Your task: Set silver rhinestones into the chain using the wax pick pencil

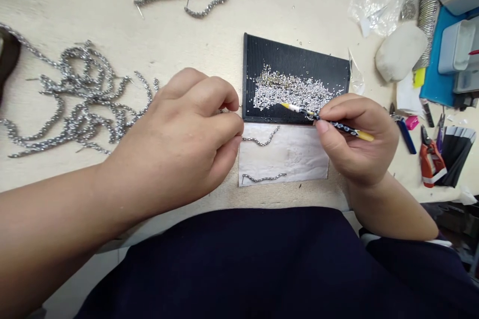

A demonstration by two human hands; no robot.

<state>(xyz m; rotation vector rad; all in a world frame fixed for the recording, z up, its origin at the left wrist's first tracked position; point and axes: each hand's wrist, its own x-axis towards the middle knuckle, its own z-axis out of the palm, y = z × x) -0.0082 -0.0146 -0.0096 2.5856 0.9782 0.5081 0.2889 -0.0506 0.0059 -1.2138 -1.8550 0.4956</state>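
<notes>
The right hand (355, 139) grips a slim black-and-yellow pick (337, 125) at the edge of a ridged black tray (295, 52) of loose silver beads (288, 90); a careless nudge could scatter them. The left hand (187, 134) is closed, apparently pinching a thin wire strand, mostly hidden. Beaded strands (82, 102) lie heaped on the counter (187, 45) beside it.

We are in a jewellery-making workshop: a pale workbench (179, 45) carries heaps of silver bead strands (75, 94), a ridged black tray (295, 50) of tiny beads (292, 89), and red-handled pliers (430, 162).

Pinched piece (221, 110) hidden by left fingers (209, 97)
</notes>
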